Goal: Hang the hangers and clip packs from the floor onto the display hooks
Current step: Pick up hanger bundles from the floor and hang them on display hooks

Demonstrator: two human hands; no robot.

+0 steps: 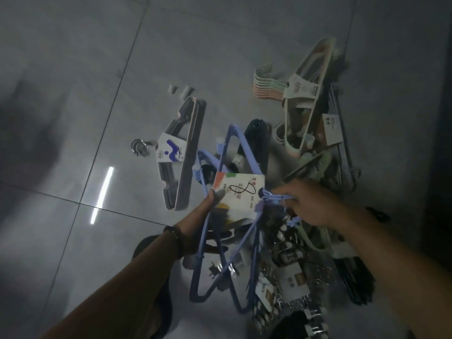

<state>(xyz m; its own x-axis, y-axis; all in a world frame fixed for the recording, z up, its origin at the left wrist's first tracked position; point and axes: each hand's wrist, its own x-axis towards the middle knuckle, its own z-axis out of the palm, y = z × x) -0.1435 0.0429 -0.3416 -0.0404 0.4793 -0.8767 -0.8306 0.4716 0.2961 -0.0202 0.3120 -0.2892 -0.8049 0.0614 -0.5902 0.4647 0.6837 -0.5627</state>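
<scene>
I have both hands on one blue hanger bundle (pixel 199 296), lifted above the pile on the floor (pixel 73 94). My left hand (pixel 205 211) grips the bundle's edge, touching its card label (pixel 241 192), and my right hand (pixel 310 204) is curled round the bunched hooks (pixel 274 196); the two sit apart, one on either side of the card.

The main risk I see is snagging. The bundle's lower arms hang down over the clip packs (pixel 286 282) and near the dark hangers (pixel 354 277), so a quick lift could catch one and drag it along or scatter the heap. The hangers look held together only by the card, so an uneven pull between my hands may fan them out or let one slip. The view is dim and smeared, and the display hooks are out of sight, so I would be aiming blind. The grey pack (pixel 181 157) and the pastel pack (pixel 305 94) lie on the floor, not yet hung
</scene>
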